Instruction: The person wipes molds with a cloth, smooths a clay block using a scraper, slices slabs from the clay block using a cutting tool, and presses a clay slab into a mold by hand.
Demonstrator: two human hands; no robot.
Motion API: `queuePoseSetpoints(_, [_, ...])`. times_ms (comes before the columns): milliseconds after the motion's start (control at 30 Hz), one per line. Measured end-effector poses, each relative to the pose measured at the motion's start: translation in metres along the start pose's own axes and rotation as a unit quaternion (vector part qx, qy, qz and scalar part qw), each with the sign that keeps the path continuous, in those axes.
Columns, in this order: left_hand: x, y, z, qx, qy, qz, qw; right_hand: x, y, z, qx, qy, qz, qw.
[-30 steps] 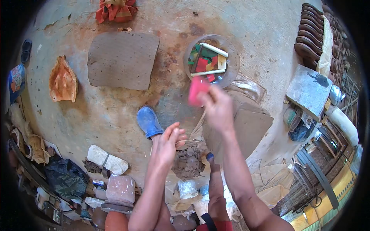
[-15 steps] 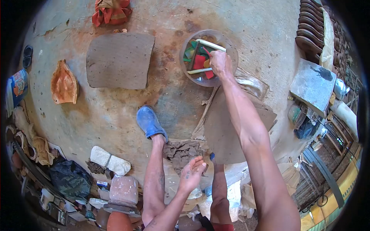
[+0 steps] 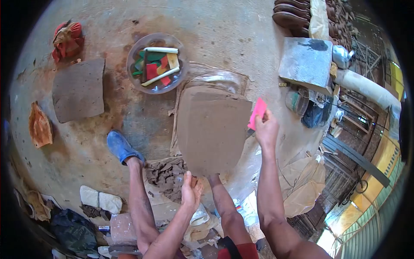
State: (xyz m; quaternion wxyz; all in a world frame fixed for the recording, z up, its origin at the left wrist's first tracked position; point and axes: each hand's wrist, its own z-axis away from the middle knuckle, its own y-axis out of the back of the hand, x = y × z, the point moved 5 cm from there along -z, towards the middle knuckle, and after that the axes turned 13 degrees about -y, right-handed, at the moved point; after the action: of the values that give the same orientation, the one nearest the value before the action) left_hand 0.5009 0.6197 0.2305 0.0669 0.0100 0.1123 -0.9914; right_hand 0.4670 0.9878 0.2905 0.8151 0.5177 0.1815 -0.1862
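My right hand [image 3: 267, 128] pinches a flat pink scraper [image 3: 257, 113] beside the right edge of a large grey-brown clay slab [image 3: 211, 129]. My left hand [image 3: 190, 192] is held low with its fingers stretched out and nothing in it, close to a heap of torn clay scraps [image 3: 163, 178]. Under the slab lies a creased sheet [image 3: 215, 78], showing along its far and left sides. Beyond it a clear plastic bowl [image 3: 183, 64] contains red, green and yellowish flat pieces and white sticks.
A second clay slab [image 3: 79, 90] lies on the floor at left, near an orange-brown mould [image 3: 40, 125] and a red cloth bundle [image 3: 67, 41]. To the right stand a grey block [image 3: 305, 60] and stacked brown tiles [image 3: 293, 15]. My blue shoe [image 3: 123, 147] rests left of the slab.
My right hand has left the bowl and come to the slab's right side with the pink scraper. The view has swung right. My left hand stays open by the scraps.
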Motion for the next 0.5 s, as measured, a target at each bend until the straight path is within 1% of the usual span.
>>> queuePoseSetpoints(67, [0.001,0.000,-0.002,-0.001,-0.014,0.055,0.998,-0.003,-0.008,0.006,0.050,0.032,0.173,0.983])
queuePoseSetpoints(100, [0.004,-0.001,-0.004,-0.010,-0.039,0.077,0.996,0.004,-0.015,0.001,0.110,0.126,0.256,0.952])
queuePoseSetpoints(200, [0.003,-0.002,-0.009,-0.009,-0.039,0.113,0.993,0.001,-0.040,0.007,0.127,0.130,0.290,0.940])
queuePoseSetpoints(233, [0.004,-0.001,-0.011,-0.004,-0.041,0.133,0.990,-0.014,-0.049,0.020,0.112,0.112,0.288,0.944])
queuePoseSetpoints(300, [0.004,0.001,-0.012,-0.010,-0.036,0.149,0.988,-0.024,-0.075,0.043,0.114,0.176,0.270,0.940])
queuePoseSetpoints(367, [0.006,0.001,-0.013,-0.022,-0.037,0.167,0.985,-0.060,-0.102,0.076,0.038,0.169,0.302,0.937])
queuePoseSetpoints(433, [0.006,-0.001,-0.012,-0.045,-0.034,0.168,0.984,-0.069,-0.137,0.104,-0.019,0.274,0.266,0.924])
queuePoseSetpoints(467, [0.005,-0.001,-0.011,-0.047,-0.036,0.168,0.984,-0.075,-0.147,0.115,-0.023,0.297,0.244,0.923])
queuePoseSetpoints(500, [0.004,0.000,-0.009,-0.048,-0.040,0.150,0.987,-0.075,-0.142,0.113,-0.036,0.269,0.238,0.933])
